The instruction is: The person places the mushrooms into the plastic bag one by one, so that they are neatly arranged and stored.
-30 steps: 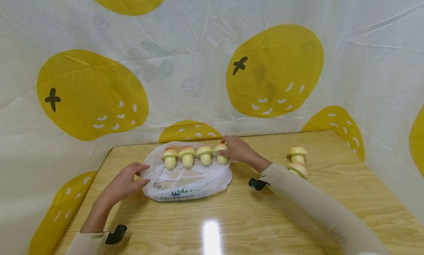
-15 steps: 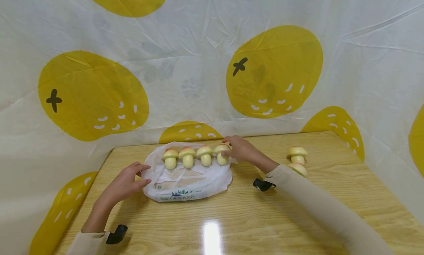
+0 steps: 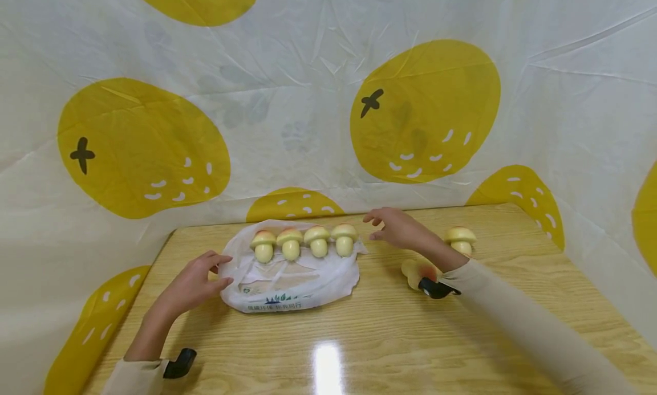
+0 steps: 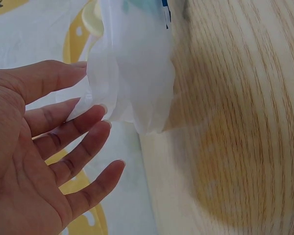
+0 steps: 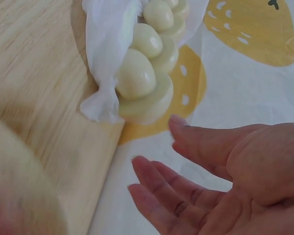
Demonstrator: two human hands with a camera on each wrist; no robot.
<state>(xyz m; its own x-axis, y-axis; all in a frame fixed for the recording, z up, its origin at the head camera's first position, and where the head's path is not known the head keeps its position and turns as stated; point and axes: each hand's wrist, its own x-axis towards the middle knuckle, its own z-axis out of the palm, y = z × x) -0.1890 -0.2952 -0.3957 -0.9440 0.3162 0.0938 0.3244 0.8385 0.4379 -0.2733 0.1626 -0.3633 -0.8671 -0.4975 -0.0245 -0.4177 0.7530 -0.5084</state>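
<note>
Several toy mushrooms (image 3: 318, 241), cream-yellow with reddish cap tops, lie in a row at the mouth of a white plastic bag (image 3: 328, 281) on the table. My left hand (image 3: 192, 284) is at the bag's left edge. In the left wrist view its thumb and fingers (image 4: 83, 132) are spread apart and touch the thin film. Just right of the rightmost mushroom (image 5: 144, 100), my right hand (image 3: 397, 229) hovers with nothing in it, thumb and fingers parted. Another mushroom (image 3: 460, 239) lies beyond the right forearm, and one more (image 3: 418, 272) is partly hidden by the wrist strap.
The wooden table (image 3: 246, 355) ends at the back against a white cloth (image 3: 287, 138) with large yellow fruit prints. That cloth also hangs along the left and right sides. Light glares on the table's front part.
My right hand has let go of the rightmost mushroom on the bag and moved to the right. That mushroom stays in the row. My left hand has barely moved.
</note>
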